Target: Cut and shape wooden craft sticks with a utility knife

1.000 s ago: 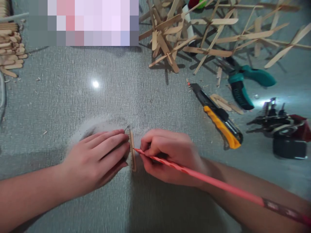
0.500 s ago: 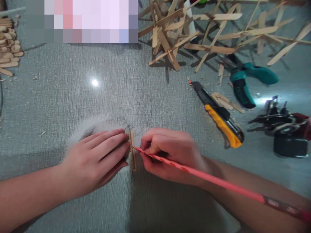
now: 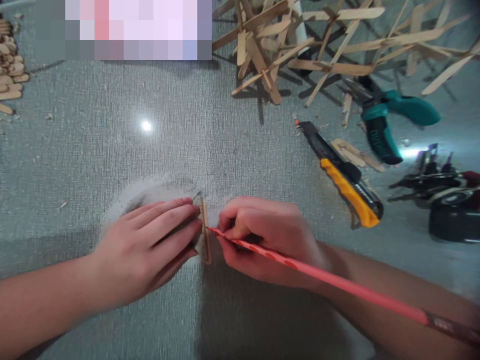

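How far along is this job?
Apparently done: crossed pale wooden sticks, upper right. In hand: the right hand holds a red pencil, its tip at a flat tan wooden stick beside the left hand. Remaining, probably: this stick and the piled pale wooden sticks, upper left.

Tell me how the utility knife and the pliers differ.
The utility knife has a yellow and black body; the pliers have teal and black handles. The knife is one straight length, while the pliers fork into two spread handles. Both lie on the gray tabletop, unheld.
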